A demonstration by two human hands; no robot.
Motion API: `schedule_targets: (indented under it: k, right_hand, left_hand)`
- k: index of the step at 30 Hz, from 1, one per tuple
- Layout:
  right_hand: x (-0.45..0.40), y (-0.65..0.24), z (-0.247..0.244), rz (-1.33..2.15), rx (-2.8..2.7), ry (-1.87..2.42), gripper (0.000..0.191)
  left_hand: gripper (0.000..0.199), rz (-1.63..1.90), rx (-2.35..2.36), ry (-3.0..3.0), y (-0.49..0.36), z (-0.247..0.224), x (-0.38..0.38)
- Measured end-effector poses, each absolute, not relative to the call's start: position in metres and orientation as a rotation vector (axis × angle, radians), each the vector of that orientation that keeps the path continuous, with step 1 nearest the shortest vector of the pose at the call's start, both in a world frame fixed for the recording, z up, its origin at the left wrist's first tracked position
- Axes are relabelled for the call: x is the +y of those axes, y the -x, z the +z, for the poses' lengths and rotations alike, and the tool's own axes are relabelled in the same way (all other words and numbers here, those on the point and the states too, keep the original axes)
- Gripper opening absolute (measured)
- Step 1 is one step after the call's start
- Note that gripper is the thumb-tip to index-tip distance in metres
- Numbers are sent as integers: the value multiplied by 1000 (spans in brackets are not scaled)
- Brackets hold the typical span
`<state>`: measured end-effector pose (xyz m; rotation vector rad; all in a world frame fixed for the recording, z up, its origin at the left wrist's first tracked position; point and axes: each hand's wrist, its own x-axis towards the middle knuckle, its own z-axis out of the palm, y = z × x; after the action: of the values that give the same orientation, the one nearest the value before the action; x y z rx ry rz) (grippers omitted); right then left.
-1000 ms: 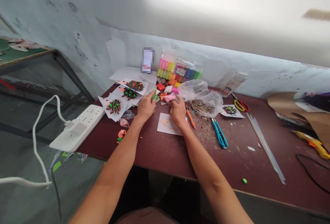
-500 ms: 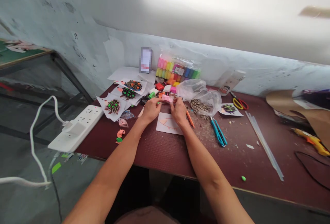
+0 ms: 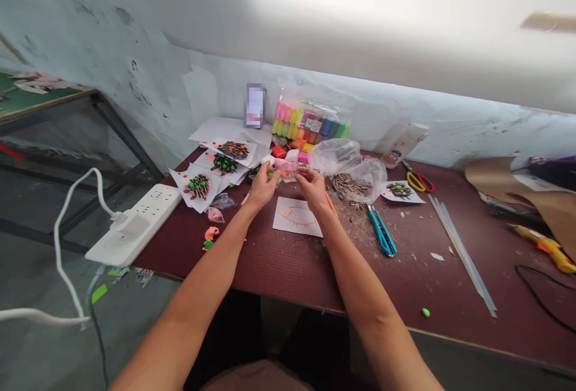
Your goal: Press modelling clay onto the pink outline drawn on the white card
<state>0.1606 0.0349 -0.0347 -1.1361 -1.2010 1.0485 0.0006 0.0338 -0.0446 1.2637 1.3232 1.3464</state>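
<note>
Between my two hands is a small pink clay packet (image 3: 285, 165) in clear wrapping, held above the table. My left hand (image 3: 263, 186) pinches its left end; my right hand (image 3: 311, 186) grips the wrapping at its right end. Just below them lies a white card (image 3: 294, 217) with an orange outline of a rounded body and short legs. An orange pen (image 3: 332, 204) is partly hidden by my right hand. Behind the hands are red (image 3: 278, 152) and other coloured clay packets.
Finished hedgehog cards (image 3: 197, 187) lie at left beside a white power strip (image 3: 135, 223). A bag of sunflower seeds (image 3: 351, 184), a teal cutter (image 3: 381, 232), scissors (image 3: 420, 181), glue sticks (image 3: 463, 253) and a yellow glue gun (image 3: 544, 247) are at right.
Both hands have lifted slightly, and the pink packet has shifted a little up and left. My right hand's fingers have turned on the wrapping, and more of the orange pen is covered.
</note>
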Motion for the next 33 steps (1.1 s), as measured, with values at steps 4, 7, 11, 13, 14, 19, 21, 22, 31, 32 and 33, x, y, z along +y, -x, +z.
schedule_targets:
  k: [4,7,11,13,14,19,21,22,31,32,33]
  right_hand:
    - [25,-160,-19,1183,-1249,1074,31]
    - [19,-159,-13,1199,-1273,1091,37]
    - [15,-161,-12,1217,-1237,1117,52]
    - [14,-163,-12,1221,-1234,1119,56]
    - [13,-164,-12,1220,-1242,1118,56]
    - [11,-171,-14,1230,-1277,1083,52]
    - [10,-173,-14,1246,-1289,1084,52]
    - [9,-173,-14,1254,-1290,1091,52]
    - [11,-173,-13,1219,-1269,1135,52]
    - [11,-173,-14,1203,-1290,1135,51]
    - [12,-174,-15,1182,-1319,1137,50]
  left_hand:
    - [39,1378,978,-1045,0,-36,31]
    - [50,1410,860,-1001,2,-26,26]
    - [57,1388,869,-999,1,-19,21]
    - [59,1392,875,-994,-1,-17,19]
    - [59,1393,875,-993,-2,-17,18]
    - [60,1364,881,-1006,-5,-16,16]
    - [59,1360,887,-1004,-3,-16,16]
    - [58,1363,892,-1001,-2,-16,17]
    - [51,1296,894,-1039,-1,-19,16]
    - [50,1292,890,-1042,-1,-19,16]
    - [48,1289,888,-1046,-2,-20,16]
